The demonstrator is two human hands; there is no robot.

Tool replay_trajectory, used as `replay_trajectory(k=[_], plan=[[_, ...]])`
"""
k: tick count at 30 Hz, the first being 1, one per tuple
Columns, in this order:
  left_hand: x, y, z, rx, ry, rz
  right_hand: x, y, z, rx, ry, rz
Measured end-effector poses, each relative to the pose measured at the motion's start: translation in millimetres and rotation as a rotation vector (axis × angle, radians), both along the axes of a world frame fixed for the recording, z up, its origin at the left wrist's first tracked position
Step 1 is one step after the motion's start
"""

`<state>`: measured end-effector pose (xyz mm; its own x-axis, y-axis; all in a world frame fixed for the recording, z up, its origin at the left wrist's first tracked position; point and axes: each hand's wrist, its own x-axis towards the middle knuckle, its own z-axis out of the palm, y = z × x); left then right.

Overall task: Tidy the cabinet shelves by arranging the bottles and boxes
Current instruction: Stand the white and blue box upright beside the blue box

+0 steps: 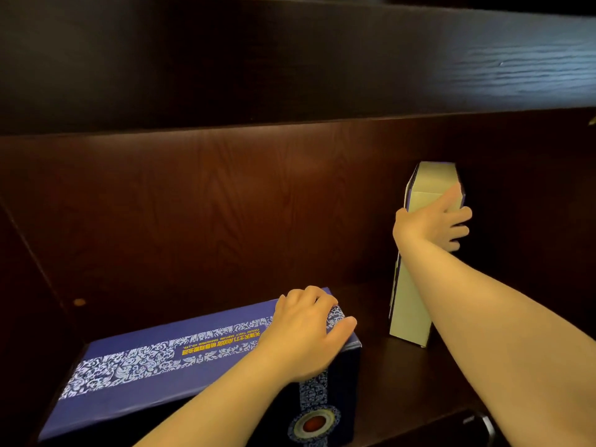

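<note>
**Two hands on two boxes inside a dark wood cabinet**

A person reaches with both bare arms into a dark brown cabinet compartment (200, 201), under the thick shelf board (290, 59) above. The left hand (306, 330) lies palm-down on the right end of a long blue gift box (154, 359) that rests flat on the lower shelf (403, 382). Its fingers are curled over the far top edge and its thumb is spread along the near corner, so the grip presses on the box; whether it clasps it cannot be told. The box carries a band of white scroll pattern with yellow lettering along its lid, and a round red-centred emblem on its near end face.

To the right, well apart from the flat box, a tall narrow box (409, 314) in pale cream with blue edges stands tilted on the same shelf, near the back panel. The right hand (435, 221) wraps its upper half, thumb on the left edge and fingers spread across the cream face and round the right side, gripping it. A small round peg (79, 302) shows on the left wall.
</note>
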<state>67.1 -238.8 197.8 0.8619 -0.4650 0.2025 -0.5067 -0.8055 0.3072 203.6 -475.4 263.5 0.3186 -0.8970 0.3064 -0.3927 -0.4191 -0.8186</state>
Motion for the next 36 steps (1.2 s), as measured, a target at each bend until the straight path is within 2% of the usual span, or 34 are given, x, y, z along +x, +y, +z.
replay_trajectory(k=[12,16,21,30,34,36], plan=[[-1,-2,0,0.124,-0.063,-0.014,-19,-33,-11,-0.064,-0.081,0.081],[-1,-3,4,0.097,-0.027,0.010,-32,-49,-14,-0.085,-0.135,0.122],[21,-33,25,0.040,0.050,0.142,-54,-72,-14,-0.080,-0.176,0.250],[109,-137,59,-0.238,0.216,0.310,-115,-110,-19,-0.123,-0.218,0.491],[128,-162,61,-0.511,0.243,0.420,-138,-133,-28,-0.126,-0.288,0.667],[135,-168,64,-0.720,0.341,0.436,-146,-142,-31,-0.116,-0.324,0.764]])
